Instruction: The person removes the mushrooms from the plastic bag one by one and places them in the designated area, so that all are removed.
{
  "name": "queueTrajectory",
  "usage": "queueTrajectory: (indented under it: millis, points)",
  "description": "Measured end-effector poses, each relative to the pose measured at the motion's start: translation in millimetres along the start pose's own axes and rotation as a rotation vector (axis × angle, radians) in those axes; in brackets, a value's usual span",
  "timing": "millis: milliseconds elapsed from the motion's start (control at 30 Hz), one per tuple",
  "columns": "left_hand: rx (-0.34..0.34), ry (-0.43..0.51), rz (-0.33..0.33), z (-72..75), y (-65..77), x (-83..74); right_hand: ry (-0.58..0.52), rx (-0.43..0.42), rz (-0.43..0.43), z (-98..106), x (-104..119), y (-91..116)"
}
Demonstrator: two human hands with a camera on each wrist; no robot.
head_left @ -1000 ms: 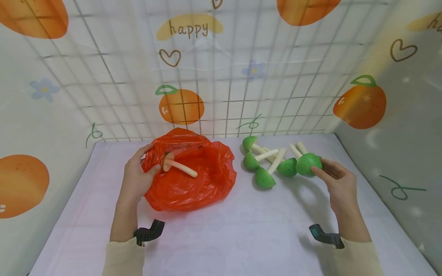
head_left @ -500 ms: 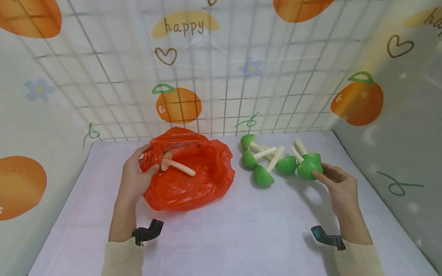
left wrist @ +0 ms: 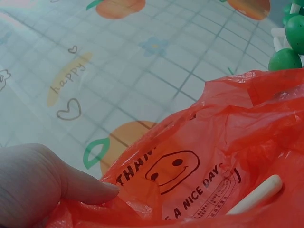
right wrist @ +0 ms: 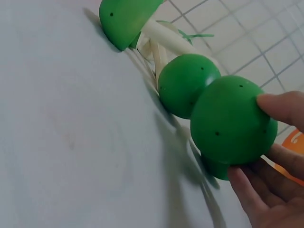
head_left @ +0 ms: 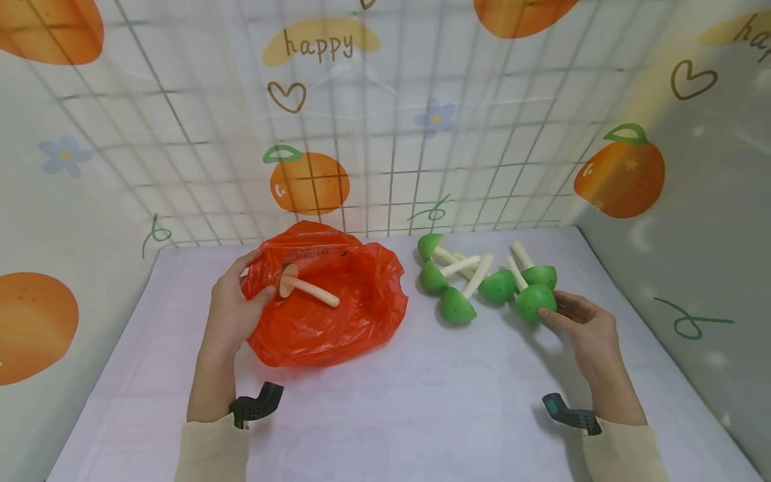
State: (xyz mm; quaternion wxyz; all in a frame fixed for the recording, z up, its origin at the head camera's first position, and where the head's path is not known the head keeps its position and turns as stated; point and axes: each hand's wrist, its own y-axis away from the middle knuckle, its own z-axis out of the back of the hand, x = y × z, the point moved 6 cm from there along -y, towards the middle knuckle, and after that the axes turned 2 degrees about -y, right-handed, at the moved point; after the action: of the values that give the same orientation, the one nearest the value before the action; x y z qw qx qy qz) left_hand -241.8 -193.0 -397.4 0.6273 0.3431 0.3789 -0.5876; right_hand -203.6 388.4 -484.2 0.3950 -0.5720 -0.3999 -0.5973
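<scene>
My left hand (head_left: 233, 306) grips the left rim of a red plastic bag (head_left: 328, 338), thumb inside the mouth. Inside lies a toy mushroom (head_left: 316, 292) with a pale stem; its cap turns a brownish underside to the head view. In the left wrist view just the stem end (left wrist: 259, 192) shows, near a printed smiling face. Thumb and fingers of my right hand (head_left: 589, 331) pinch the green, dark-dotted cap of another toy mushroom (head_left: 535, 303), stem pointing up and away. Right behind it is a further green mushroom (head_left: 541, 276); in the right wrist view the held cap (right wrist: 232, 121) partly covers it.
Several more green mushrooms (head_left: 459, 306) lie jumbled between the bag and my right hand, stems crossing. A pale cloth (head_left: 409, 415) covers the table. Sheets printed with oranges and grid lines (head_left: 361, 134) rise at the back and both sides.
My right hand has brought its mushroom slightly nearer to me, so the one behind shows more. The left hand keeps its hold on the bag. The head view has shifted a little.
</scene>
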Motion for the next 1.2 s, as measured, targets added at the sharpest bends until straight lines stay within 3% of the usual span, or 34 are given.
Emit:
queueTrajectory:
  millis: [167, 833, 1200]
  points:
    - [-0.004, -0.001, 0.004, 1.0, -0.7, 0.2, 0.027, 0.034, -0.01, 1, -6, -1]
    - [-0.01, 0.01, 0.012, 2.7, -1.4, 0.3, -0.097, 0.114, 0.022, -2, -10, 1]
    - [-0.007, 0.006, 0.003, 2.7, -1.4, 0.5, -0.069, 0.002, 0.047, 3, -2, 5]
